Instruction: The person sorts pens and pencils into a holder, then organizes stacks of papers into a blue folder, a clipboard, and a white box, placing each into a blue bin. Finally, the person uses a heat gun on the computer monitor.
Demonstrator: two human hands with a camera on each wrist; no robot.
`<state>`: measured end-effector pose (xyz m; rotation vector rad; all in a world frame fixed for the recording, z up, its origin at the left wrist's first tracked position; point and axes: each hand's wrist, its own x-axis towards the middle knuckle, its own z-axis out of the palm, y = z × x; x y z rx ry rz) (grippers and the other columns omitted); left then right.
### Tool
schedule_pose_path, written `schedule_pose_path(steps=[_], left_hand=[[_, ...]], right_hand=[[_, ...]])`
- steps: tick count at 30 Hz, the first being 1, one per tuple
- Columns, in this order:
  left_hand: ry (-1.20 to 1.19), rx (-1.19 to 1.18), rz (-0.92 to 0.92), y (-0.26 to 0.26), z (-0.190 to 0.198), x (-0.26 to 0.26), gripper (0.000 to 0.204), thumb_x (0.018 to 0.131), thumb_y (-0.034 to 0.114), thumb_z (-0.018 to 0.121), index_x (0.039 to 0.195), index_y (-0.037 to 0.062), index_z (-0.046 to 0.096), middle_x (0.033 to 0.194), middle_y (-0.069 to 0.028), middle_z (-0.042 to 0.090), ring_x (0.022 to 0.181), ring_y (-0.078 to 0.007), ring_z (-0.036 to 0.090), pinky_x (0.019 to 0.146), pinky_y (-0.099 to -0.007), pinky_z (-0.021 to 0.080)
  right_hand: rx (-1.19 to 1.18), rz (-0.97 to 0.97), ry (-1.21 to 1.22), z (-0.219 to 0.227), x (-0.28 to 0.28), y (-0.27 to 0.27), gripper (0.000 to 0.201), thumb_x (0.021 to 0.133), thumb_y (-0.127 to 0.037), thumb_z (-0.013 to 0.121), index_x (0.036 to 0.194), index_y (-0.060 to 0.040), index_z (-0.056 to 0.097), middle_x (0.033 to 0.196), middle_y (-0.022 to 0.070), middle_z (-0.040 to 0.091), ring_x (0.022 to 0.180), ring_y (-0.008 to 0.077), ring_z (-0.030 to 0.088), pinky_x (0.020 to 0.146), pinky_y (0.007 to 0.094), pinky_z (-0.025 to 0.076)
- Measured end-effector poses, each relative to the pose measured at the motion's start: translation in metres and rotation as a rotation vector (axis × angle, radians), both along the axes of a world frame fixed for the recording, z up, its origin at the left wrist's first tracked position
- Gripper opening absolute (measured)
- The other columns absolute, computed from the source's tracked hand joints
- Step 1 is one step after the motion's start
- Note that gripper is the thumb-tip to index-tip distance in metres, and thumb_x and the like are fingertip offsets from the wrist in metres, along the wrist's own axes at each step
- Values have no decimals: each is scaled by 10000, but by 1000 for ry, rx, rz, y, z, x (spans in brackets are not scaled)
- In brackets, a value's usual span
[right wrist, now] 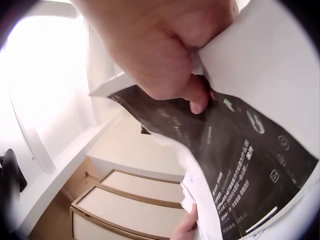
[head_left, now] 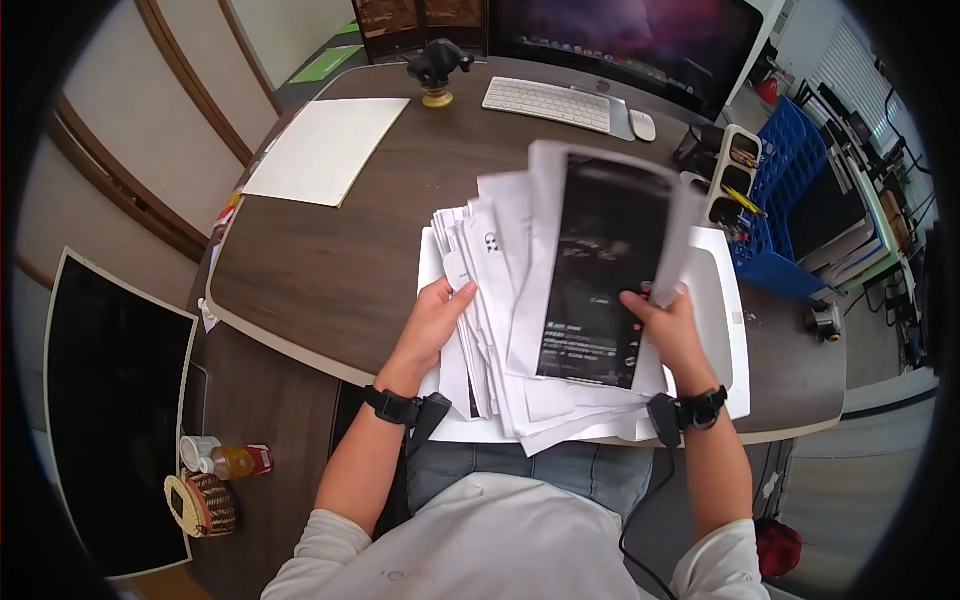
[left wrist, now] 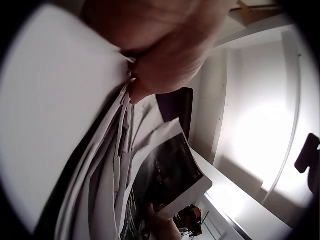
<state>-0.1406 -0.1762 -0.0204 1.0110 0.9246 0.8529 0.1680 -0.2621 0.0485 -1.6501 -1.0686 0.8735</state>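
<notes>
A thick fanned stack of white papers point(head_left: 500, 300) rests on the desk's near edge. Its front sheet is a black printed page point(head_left: 600, 270) with white text. My left hand point(head_left: 437, 318) holds the stack's left edge, thumb against the sheets; in the left wrist view the fingers point(left wrist: 165, 55) press on the paper edges point(left wrist: 110, 165). My right hand point(head_left: 665, 322) pinches the right edge of the black page; the right wrist view shows the thumb point(right wrist: 197, 97) on the black page point(right wrist: 240, 165). The sheets stand tilted up between both hands.
Dark wooden desk point(head_left: 330, 270) with a white sheet point(head_left: 328, 148) at the far left, a keyboard point(head_left: 548, 103), mouse point(head_left: 642, 125) and monitor point(head_left: 620, 40) at the back. A pen holder point(head_left: 735, 170) and blue file rack point(head_left: 785, 200) stand on the right. A small figurine point(head_left: 438, 68) sits near the keyboard.
</notes>
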Motion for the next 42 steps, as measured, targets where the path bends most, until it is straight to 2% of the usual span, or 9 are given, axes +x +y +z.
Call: schedule_pose_path(steps=[10, 17, 22, 26, 28, 30, 34, 36, 42], left_hand=[[-77, 17, -8, -8, 5, -1, 279, 1040, 229, 598, 1169, -10, 665, 962, -28, 719, 799, -74, 667, 718, -244, 550], [115, 43, -9, -5, 7, -1, 302, 1037, 254, 598, 1187, -4, 647, 1083, -54, 711, 947, -76, 654, 821, -239, 525], [96, 136, 1, -12, 17, 5, 287, 961, 86, 665, 1219, -28, 612, 1072, -72, 708, 959, -106, 658, 848, -271, 532], [79, 172, -4, -10, 10, 4, 320, 918, -3, 666, 1229, -41, 599, 1103, -98, 706, 1002, -135, 666, 886, -288, 535], [65, 157, 9, -7, 5, 3, 344, 923, -23, 644, 1260, -39, 578, 1142, -106, 692, 1014, -145, 663, 897, -293, 535], [-8, 140, 28, -8, 4, 6, 359, 932, -18, 631, 1284, -37, 560, 1162, -108, 685, 1030, -151, 659, 907, -296, 532], [-129, -20, 55, -9, 24, 14, 416, 975, 40, 605, 1370, -24, 490, 1251, -113, 643, 1098, -169, 641, 936, -305, 523], [-155, -52, 61, -9, 35, 21, 437, 985, 83, 614, 1388, -15, 474, 1276, -114, 628, 1115, -172, 635, 942, -306, 521], [-154, -132, -24, -6, 31, 23, 580, 930, 132, 730, 1413, -11, 443, 1289, -124, 611, 1123, -192, 636, 945, -330, 533]], right_hand=[[252, -264, 626, 14, 49, -45, 413, 934, -87, 727, 1308, -4, 573, 1186, 79, 671, 1010, 168, 665, 905, 308, 540], [-62, -26, -185, -4, 31, -9, 301, 962, -268, 708, 989, 29, 670, 846, 26, 652, 780, 111, 564, 704, 298, 451], [218, -133, -192, -15, 48, -22, 264, 963, -165, 621, 1132, 31, 669, 990, 56, 689, 876, 126, 614, 748, 303, 504], [357, -370, 229, 0, 74, -34, 500, 972, -247, 709, 1374, -1, 541, 1205, 73, 665, 1082, 151, 620, 942, 282, 484], [355, -369, 309, 17, 73, -37, 388, 958, -286, 732, 1225, -30, 616, 1128, 55, 671, 1026, 142, 619, 921, 291, 481], [205, -286, 392, 5, 89, -41, 311, 961, -291, 728, 1126, -44, 637, 1071, 37, 675, 985, 141, 616, 906, 311, 478], [-358, 74, -115, -10, 62, -30, 367, 930, -279, 746, 1125, 10, 631, 1021, 41, 661, 808, 106, 602, 701, 300, 498], [-262, 162, 57, -22, 40, -23, 450, 888, -133, 771, 1273, 4, 583, 1027, 80, 673, 900, 163, 644, 821, 331, 542], [-271, 514, -595, -24, 2, -3, 1055, 658, -228, 936, 1495, 2, 336, 1189, 271, 628, 1104, 395, 633, 963, 437, 513]])
